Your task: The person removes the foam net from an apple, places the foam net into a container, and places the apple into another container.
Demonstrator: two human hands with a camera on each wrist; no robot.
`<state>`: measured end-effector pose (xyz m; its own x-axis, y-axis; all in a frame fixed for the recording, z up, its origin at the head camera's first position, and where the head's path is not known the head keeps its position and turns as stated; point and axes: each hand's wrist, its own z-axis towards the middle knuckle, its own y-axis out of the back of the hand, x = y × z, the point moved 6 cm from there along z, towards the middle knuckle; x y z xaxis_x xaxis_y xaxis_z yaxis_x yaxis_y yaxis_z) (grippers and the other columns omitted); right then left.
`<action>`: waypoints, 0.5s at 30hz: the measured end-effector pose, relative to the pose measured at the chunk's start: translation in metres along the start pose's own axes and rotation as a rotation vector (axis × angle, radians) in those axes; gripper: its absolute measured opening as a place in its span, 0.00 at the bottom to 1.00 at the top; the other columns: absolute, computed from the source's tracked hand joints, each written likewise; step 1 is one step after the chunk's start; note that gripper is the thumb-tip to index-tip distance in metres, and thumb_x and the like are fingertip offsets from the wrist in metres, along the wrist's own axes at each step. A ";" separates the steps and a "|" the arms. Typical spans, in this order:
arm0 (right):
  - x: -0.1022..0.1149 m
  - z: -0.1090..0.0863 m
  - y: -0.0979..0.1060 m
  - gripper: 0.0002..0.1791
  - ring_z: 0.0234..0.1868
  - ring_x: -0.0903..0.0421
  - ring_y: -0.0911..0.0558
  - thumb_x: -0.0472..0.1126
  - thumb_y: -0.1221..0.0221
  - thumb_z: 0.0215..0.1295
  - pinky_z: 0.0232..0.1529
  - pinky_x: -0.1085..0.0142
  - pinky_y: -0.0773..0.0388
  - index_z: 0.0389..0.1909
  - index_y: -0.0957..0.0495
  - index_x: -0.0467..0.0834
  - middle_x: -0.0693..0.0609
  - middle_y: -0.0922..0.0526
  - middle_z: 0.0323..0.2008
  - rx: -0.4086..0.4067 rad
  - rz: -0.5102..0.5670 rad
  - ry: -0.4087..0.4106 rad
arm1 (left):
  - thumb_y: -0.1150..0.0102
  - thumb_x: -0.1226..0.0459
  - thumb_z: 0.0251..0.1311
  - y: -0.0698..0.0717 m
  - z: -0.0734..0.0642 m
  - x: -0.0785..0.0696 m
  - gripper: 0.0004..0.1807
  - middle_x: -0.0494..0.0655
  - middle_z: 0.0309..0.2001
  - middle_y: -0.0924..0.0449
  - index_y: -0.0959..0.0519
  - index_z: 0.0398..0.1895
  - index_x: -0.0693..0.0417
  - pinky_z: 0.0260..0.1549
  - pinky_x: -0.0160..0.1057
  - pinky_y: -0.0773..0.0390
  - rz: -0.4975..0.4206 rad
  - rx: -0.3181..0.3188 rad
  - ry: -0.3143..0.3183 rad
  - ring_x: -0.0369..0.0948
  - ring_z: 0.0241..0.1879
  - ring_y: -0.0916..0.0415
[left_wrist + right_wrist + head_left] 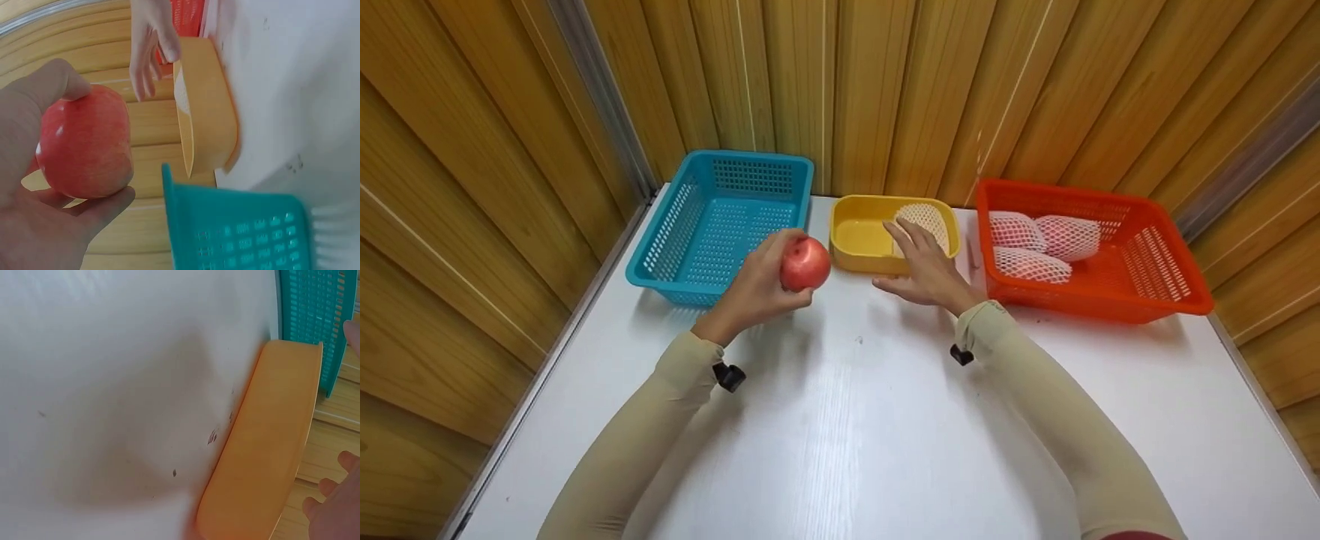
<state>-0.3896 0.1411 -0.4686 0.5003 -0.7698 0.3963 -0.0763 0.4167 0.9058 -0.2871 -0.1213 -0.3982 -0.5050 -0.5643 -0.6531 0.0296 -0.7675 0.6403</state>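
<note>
The left hand (757,283) clamps around a round red apple (808,264), likely to steady it; the right hand (926,271), spread apart, hovers by the oblong yellow plastic tub (859,261).

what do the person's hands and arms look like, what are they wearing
The left hand and right hand are bare, without gloves. The left sleeve and right sleeve are long and beige, reaching the wrists. A small black device sits at each wrist; a small dark marking, illegible here, shows by the right cuff.
</note>
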 end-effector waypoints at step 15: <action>0.016 -0.002 -0.010 0.56 0.81 0.44 0.55 0.71 0.38 0.61 0.76 0.38 0.52 0.83 0.56 0.61 0.48 0.55 0.82 0.010 0.001 0.034 | 0.21 0.64 0.47 0.044 0.004 0.035 0.47 0.49 0.66 0.30 0.37 0.70 0.49 0.53 0.53 0.18 0.065 -0.014 0.093 0.47 0.66 0.34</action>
<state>-0.3791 0.1259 -0.4714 0.5296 -0.7522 0.3922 -0.0858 0.4124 0.9069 -0.3071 -0.1734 -0.3908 -0.4191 -0.6387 -0.6453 0.0727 -0.7320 0.6774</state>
